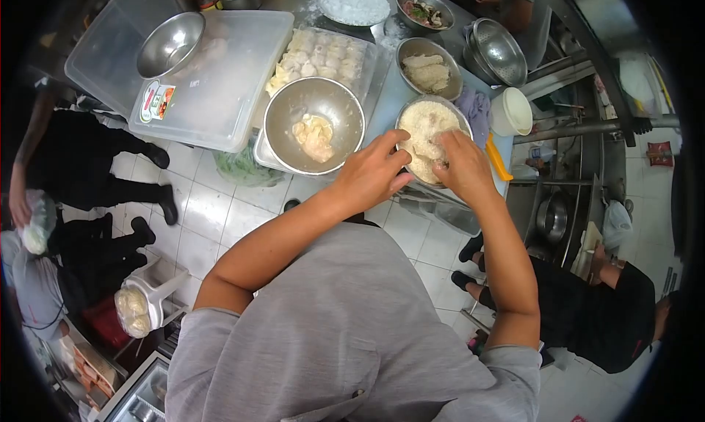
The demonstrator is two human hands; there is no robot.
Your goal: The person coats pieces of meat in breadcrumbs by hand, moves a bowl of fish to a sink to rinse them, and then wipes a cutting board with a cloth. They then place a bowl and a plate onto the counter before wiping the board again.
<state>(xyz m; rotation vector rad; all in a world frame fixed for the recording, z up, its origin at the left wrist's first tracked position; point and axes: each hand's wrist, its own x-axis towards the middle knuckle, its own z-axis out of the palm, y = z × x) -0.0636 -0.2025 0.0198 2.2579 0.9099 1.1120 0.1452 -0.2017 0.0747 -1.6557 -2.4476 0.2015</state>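
Observation:
A metal bowl of pale breadcrumbs (422, 121) stands on the counter in front of me. My right hand (464, 161) reaches down into it, fingertips bent together among the crumbs; what they pinch, if anything, is covered. At the bowl's left rim is my left hand (373, 169), its fingers bent but apart, with nothing visible in them. To the left, a larger steel bowl (275, 125) contains wet, pale pieces of raw meat (314, 137). Behind the crumbs, another metal bowl holds crumb-coated pieces (427, 75).
A clear tray of pale pieces (321, 59), a plastic lid (253, 84) and a heap of white powder (352, 2) lie farther back. On the right are a purple cloth (474, 112), a white tub (510, 111) and a yellow handle (498, 161). Other people stand at both sides.

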